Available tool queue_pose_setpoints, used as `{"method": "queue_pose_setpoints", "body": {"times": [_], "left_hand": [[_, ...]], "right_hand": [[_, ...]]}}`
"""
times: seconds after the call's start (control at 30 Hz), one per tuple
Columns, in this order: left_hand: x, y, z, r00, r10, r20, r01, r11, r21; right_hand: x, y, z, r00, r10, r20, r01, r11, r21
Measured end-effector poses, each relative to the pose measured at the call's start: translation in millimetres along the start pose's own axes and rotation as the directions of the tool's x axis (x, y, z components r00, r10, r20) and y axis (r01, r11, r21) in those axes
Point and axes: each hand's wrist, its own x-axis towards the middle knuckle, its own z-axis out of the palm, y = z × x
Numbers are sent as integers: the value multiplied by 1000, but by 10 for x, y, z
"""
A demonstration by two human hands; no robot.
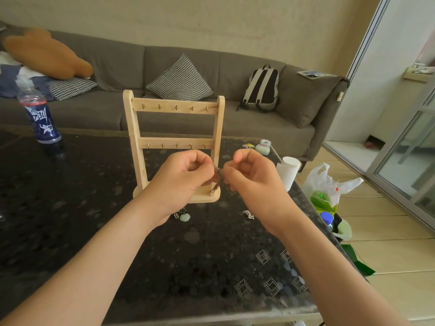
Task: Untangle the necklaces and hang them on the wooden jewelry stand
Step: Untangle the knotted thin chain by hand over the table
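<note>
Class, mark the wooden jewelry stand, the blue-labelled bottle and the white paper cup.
wooden jewelry stand point(168, 109), head view, on its top rail.
blue-labelled bottle point(42, 121), head view, on its blue label.
white paper cup point(287, 175), head view, on its side wall.

Both hands point(179, 177) point(251, 177) pinch a necklace point(217, 176) (tangled).

left hand point(179, 182): bare | right hand point(255, 182): bare | forearms point(94, 267): bare up to the frame edge

head view, forward and down
</note>
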Motion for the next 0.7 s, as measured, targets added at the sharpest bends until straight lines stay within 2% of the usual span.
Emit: {"method": "queue_pose_setpoints", "body": {"times": [0.13, 0.33, 0.53, 0.7], "left_hand": [[4, 1, -20, 1000, 2, -1, -2, 1000, -24], [-19, 20, -13, 999, 34, 18, -35, 999, 34], [-17, 12, -4, 997, 72, -16, -70, 991, 110], [-25, 12, -33, 997, 76, -11, -74, 989, 125]], "right_hand": [[-8, -10, -30, 999, 50, 16, -50, 998, 46], [-31, 30, -40, 1000, 1, 18, 1, 991, -134], [-37, 10, -25, 1000, 1, 30, 3, 990, -138], [-17, 47, -45, 999, -37, -20, 32, 976, -217]]}}
